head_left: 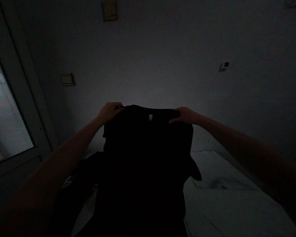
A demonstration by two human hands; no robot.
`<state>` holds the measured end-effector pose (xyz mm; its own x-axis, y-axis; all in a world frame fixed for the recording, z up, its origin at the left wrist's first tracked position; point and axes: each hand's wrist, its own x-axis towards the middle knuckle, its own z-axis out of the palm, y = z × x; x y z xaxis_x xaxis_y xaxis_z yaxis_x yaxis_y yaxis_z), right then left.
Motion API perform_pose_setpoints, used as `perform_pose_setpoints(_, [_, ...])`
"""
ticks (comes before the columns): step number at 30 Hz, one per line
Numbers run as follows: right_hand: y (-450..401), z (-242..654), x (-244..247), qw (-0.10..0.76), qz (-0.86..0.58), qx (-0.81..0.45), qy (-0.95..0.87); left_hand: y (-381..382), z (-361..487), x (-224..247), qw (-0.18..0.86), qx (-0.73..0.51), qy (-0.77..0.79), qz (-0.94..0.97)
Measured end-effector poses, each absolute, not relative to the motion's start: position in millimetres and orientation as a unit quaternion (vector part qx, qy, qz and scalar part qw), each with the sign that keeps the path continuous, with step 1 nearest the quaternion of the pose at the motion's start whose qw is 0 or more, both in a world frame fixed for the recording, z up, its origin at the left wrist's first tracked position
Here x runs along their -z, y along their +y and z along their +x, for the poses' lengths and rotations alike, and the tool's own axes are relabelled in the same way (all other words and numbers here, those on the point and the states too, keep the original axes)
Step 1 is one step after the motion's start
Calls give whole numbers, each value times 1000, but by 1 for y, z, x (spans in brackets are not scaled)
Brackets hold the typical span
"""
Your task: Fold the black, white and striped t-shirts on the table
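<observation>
Both arms reach forward, spread apart: your left hand (110, 112) pinches one shoulder of a black T-shirt (143, 148), and your right hand (186, 116) pinches the other, holding it up over a white-sheeted bed (227, 200).

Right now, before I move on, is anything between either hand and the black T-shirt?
Nothing visible: the left hand and the right hand both touch the black T-shirt at its top edge, either side of the collar.

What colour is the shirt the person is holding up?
The shirt is black, with a small pale neck label; it shows best in the head view.
</observation>
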<state>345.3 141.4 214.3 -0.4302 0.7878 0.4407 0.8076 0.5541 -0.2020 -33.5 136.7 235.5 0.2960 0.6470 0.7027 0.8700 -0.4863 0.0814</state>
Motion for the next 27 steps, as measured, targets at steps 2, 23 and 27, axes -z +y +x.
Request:
perform_pose_setpoints(2, [146, 356, -270, 300, -472, 102, -822, 129, -37, -290, 226, 373, -482, -760])
perform_pose_setpoints(23, [128, 348, -225, 551, -592, 169, -563, 84, -31, -282, 318, 334, -595, -658])
perform_pose_setpoints(27, [83, 378, -186, 435, -533, 91, -720, 30, -67, -238, 198, 254, -540, -778])
